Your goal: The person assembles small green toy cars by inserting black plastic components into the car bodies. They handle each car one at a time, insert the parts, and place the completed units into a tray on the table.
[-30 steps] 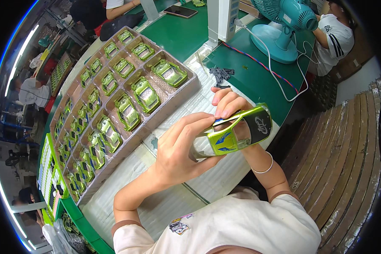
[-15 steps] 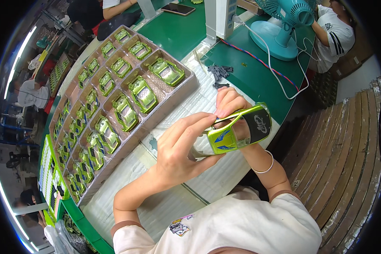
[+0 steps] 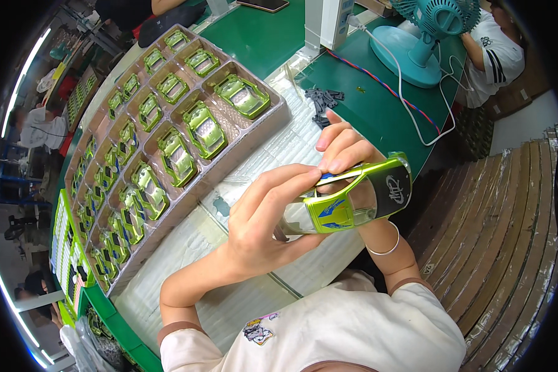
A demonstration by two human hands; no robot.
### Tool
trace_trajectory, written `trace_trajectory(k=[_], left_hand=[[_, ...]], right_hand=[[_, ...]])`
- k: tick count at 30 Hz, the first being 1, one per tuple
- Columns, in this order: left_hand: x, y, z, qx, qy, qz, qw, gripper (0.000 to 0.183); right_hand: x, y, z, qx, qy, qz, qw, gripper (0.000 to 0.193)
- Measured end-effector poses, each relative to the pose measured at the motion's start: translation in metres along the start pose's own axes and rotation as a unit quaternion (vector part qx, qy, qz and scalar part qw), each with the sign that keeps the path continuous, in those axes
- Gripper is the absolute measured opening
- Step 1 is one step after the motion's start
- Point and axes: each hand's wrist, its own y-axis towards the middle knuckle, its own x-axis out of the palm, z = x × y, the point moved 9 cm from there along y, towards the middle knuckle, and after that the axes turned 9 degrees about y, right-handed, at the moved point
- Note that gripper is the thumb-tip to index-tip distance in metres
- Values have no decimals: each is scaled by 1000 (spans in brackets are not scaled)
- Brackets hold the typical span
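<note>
A lime-green toy car body shell [image 3: 335, 214] with a black panel and blue markings is held up over the bench. My left hand [image 3: 254, 217] grips its left end, fingers along the far side and thumb underneath. My right hand [image 3: 348, 147] reaches behind the shell, which hides its palm. Its fingers bend down onto the far side edge, where the fingertips of both hands meet by a small blue spot. Whether they pinch a separate small part there I cannot tell.
Left of my hands lies a compartment tray [image 3: 211, 162] filled with similar green shells. Small dark grey parts [image 3: 321, 102] lie in a heap beyond my right hand. A teal fan [image 3: 415, 53], a white cable [image 3: 398, 80] and a co-worker [image 3: 499, 59] are farther right. Cardboard [image 3: 496, 248] stands stacked at right.
The shell and my right hand have shifted slightly right in view. My right fingers have spread a little, the index finger lifting. My left hand keeps its grip.
</note>
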Motion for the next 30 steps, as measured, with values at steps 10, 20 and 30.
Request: trace_trajectory(k=[10, 20, 30], left_hand=[[-1, -2, -6, -27, -8, -18, 999, 64], [-2, 2, -11, -37, -2, -11, 999, 59], [8, -13, -15, 198, 365, 76, 907, 44]], right_hand=[[-3, -7, 13, 27, 35, 11, 999, 25], [-5, -9, 23, 44, 102, 1, 994, 23], [5, -28, 58, 323, 312, 102, 888, 58]])
